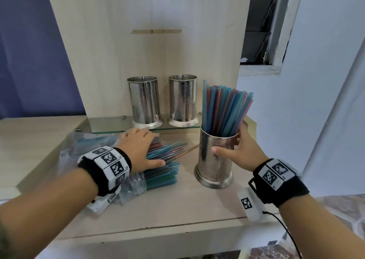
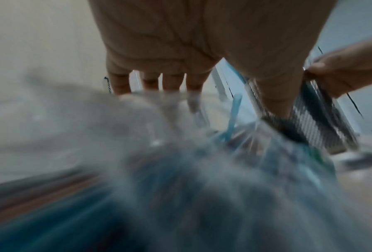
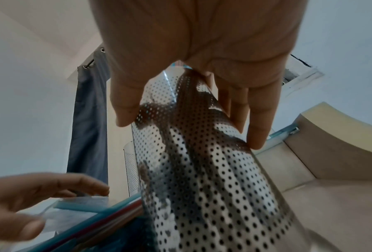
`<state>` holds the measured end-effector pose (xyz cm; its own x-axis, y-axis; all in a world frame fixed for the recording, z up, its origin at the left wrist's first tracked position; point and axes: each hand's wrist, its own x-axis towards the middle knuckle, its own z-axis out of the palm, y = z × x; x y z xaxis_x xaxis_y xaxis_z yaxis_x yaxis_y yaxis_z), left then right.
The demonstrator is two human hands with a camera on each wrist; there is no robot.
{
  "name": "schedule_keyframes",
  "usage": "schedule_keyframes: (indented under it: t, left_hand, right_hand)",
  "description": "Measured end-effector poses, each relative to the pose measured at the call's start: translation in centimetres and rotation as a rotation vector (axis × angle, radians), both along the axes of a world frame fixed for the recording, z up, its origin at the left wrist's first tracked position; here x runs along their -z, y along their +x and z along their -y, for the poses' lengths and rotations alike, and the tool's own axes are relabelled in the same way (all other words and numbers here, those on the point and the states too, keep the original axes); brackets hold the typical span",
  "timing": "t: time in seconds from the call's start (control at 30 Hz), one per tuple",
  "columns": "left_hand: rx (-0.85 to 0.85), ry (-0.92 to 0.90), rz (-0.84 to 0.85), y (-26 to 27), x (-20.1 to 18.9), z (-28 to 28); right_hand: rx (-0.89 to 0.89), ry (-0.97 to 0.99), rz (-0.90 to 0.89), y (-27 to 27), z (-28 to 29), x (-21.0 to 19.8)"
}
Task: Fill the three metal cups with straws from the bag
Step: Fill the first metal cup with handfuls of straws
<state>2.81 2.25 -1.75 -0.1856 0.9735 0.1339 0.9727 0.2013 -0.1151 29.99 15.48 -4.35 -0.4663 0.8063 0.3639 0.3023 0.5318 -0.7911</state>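
right hand wraps the full cup, straws fanning above its fingers | left hand lies flat, fingers straight, on loose straws spilling from the bag | past both hands: two empty cups on the glass shelf, so roughly 1/3 done

Black wristbands bearing white square-coded tags on both wrists

No word, brand or number can be read; the wristbands carry only black-and-white square code markers with tiny illegible print.
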Motion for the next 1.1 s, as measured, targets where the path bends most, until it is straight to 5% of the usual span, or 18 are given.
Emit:
schedule_keyframes:
  t: [0.13,0.53,0.8,1.03,1.1]
  left_hand:
    - [-0.015,-0.053,-0.078,-1.0,1.4,1.4]
    - [0.024,-0.011,0.05,2.4,0.7,-3.9]
    - [0.195,0.059,0.015,2.8,1.8,-3.8]
    - [0.055,0.115,0.092,2.1,2.4,-0.8]
    - [0.004,0.12,0.076,0.8,2.2,0.7]
  right_hand:
    - [0.046,-0.012,0.005,-0.2,0.2,0.4]
    - [0.156,-0.009,0.003,0.0,0.7,0.0]
    - [0.147,-0.037,-0.003,0.2,0.8,0.0]
    - [0.125,0.015,0.009,0.6,0.9,0.2]
    - [0.28,0.138,0.027,0.4,1.8,0.0]
